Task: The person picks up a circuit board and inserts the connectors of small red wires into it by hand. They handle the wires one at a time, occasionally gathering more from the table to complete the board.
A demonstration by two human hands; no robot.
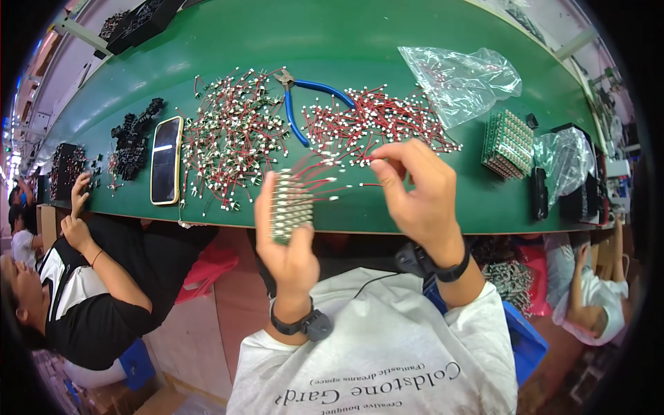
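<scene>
Head view: left hand (286,261) grips a connector board (291,207); right hand (425,188) closed, apparently pinching a red lead (371,185); trailing wires (322,181) could tangle if tugged sideways.

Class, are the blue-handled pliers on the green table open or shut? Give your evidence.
The pliers are open: their two blue handles splay wide apart. The jaw tips are too small to judge.
</scene>
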